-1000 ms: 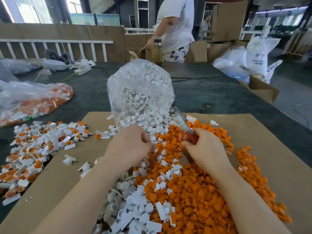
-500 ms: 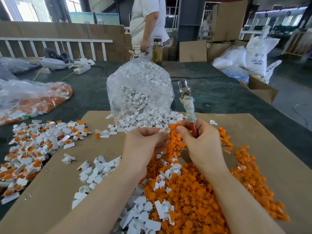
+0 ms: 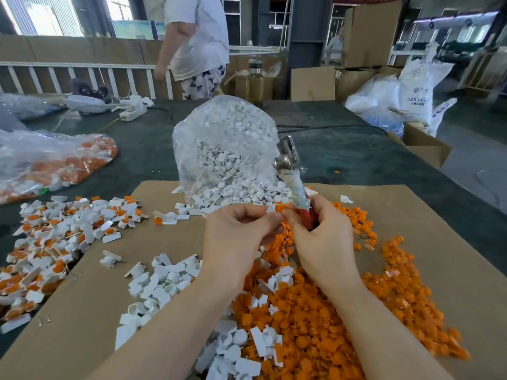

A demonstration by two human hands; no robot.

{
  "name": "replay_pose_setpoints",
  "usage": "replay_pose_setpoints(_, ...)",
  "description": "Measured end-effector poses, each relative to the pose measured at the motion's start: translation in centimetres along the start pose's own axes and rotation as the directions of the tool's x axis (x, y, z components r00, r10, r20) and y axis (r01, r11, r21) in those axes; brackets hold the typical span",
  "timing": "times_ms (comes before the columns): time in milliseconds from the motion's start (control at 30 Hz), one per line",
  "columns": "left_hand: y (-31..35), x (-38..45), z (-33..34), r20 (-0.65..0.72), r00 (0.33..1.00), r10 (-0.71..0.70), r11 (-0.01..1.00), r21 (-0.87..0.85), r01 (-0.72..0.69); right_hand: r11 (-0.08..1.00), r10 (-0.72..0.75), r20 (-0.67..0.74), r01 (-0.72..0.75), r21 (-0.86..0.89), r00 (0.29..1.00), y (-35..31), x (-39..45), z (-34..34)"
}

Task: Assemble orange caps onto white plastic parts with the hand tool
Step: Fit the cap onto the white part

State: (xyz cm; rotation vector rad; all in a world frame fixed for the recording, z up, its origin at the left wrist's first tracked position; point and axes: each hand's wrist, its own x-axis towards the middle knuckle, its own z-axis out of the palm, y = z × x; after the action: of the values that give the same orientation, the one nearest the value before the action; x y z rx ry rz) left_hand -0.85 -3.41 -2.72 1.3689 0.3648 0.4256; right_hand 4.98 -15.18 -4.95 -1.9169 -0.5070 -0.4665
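Orange caps [image 3: 323, 319] lie heaped on the cardboard sheet [image 3: 82, 319] at the near right, within easy reach, and loose white parts [image 3: 162, 281] lie near left of them. The left hand [image 3: 238, 239] pinches one white part at its fingertips. The right hand [image 3: 323, 239] brings an orange cap up against it while its grip is wrapped round the red handle of the hand tool [image 3: 290, 171], metal head pointing up and away, probably kept ready for pressing. Finished pieces [image 3: 63, 237] pile on the far left; a clear bag [image 3: 225, 138] spills more white parts onto the desk [image 3: 343, 157].
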Motion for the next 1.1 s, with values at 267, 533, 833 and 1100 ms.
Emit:
replay_pose_setpoints(267, -0.1, 0.1, -0.1, -0.028, 0.997, 0.07, 0.991, 0.115, -0.067, 1.0, 0.002, 0.011, -0.002, -0.015, 1.0, -0.2, 0.1, -0.2)
replay_pose_setpoints(533, 0.0, -0.3, 0.1, -0.062, 0.983, 0.174, 0.95, 0.274, -0.15, 1.0, -0.001, 0.024, 0.002, -0.014, 1.0, -0.4, 0.0, -0.2)
replay_pose_setpoints(833, -0.2, 0.0, 0.1, -0.12, 0.973, 0.195, 0.942, 0.3, -0.152, 0.999, 0.03, 0.14, -0.035, 0.032, 0.99, -0.2, 0.3, -0.2)
replay_pose_setpoints(1100, -0.2, 0.9, -0.5, -0.146, 0.977, 0.158, 0.955, 0.273, -0.114, 0.991, 0.088, 0.41, -0.12, 0.053, 0.908, -0.7, 1.0, -1.9)
